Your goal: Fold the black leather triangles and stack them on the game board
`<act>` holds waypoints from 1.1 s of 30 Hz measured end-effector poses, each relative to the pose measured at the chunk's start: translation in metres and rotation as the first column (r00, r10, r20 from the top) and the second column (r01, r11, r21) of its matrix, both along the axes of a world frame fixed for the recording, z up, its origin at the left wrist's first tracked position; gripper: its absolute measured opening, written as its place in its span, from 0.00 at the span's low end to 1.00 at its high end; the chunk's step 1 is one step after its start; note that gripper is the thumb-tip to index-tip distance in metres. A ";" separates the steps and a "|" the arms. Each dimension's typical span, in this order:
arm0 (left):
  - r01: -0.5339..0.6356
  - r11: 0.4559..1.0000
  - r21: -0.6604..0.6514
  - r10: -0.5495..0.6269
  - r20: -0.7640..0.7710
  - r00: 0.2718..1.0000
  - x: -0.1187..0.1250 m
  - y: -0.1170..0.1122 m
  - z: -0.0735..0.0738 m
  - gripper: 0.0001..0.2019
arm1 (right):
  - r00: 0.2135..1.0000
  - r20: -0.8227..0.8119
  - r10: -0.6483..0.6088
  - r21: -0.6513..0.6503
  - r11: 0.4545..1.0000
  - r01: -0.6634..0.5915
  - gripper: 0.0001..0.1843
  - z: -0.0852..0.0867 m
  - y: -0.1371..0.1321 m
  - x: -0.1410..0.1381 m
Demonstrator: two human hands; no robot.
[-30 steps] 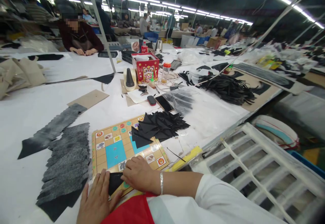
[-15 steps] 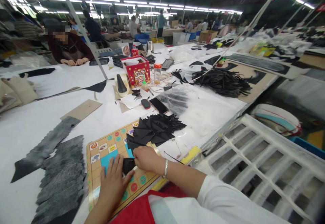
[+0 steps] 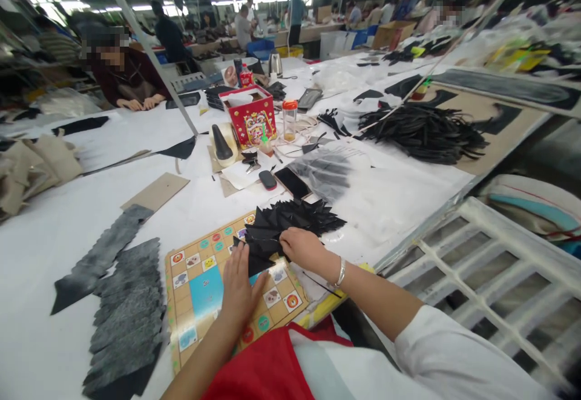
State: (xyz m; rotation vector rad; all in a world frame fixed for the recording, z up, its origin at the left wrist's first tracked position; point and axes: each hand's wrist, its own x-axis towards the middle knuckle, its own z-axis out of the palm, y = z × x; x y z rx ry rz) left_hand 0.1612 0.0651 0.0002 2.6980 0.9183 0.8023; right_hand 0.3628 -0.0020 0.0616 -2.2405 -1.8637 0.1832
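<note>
My left hand [image 3: 240, 288] lies flat with its thumb apart, its fingertips against the edge of a black cut piece [image 3: 258, 259] on the printed game board [image 3: 181, 306]. My right hand [image 3: 305, 250] is closed at the near side of a heap of pointed black cut pieces [image 3: 297, 215]. Its fingers pinch a black piece there, partly hidden by the hand. The heap spreads over the board's far right corner onto the white table.
Overlapping grey-black strips [image 3: 127, 309] lie left of the board, near a cardboard piece [image 3: 157, 191]. Beyond are a phone [image 3: 293, 182], a computer mouse [image 3: 267, 180] and a red box [image 3: 252, 121]. A white slatted rack [image 3: 472, 255] stands at right. A person [image 3: 131, 73] sits across the table.
My right hand has moved away from my left, right and up to the heap. My left hand has shifted up and right, near a black piece. The camera view has shifted slightly.
</note>
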 end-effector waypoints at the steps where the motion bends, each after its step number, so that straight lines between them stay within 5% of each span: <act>1: 0.007 1.000 -0.009 -0.007 0.003 1.000 0.003 0.003 0.003 0.34 | 1.000 0.010 0.028 0.009 1.000 -0.028 0.11 -0.004 -0.001 -0.007; 6: 0.080 0.997 -0.006 -0.079 -0.220 0.972 0.004 0.023 0.009 0.18 | 0.990 -0.051 0.133 0.035 0.991 -0.131 0.11 -0.023 -0.007 -0.030; 11: 0.119 0.989 0.083 -0.083 -0.350 0.933 -0.004 0.027 0.012 0.20 | 0.969 -0.155 0.191 0.071 0.981 -0.182 0.13 -0.030 -0.014 -0.021; 20: 0.253 0.964 0.088 -0.182 -0.476 0.860 -0.016 0.032 0.014 0.23 | 0.951 0.068 0.300 0.072 0.950 -0.305 0.17 -0.035 -0.001 -0.047; 27: 0.161 0.986 -0.052 -0.169 -0.401 0.901 -0.024 0.029 0.009 0.22 | 0.922 0.122 0.368 0.044 0.926 -0.375 0.18 -0.042 -0.022 -0.038; 33: 0.126 0.990 -0.056 -0.138 -0.301 0.944 -0.030 0.025 0.010 0.33 | 0.980 -0.055 0.189 0.193 0.965 -0.175 0.14 -0.033 -0.034 -0.015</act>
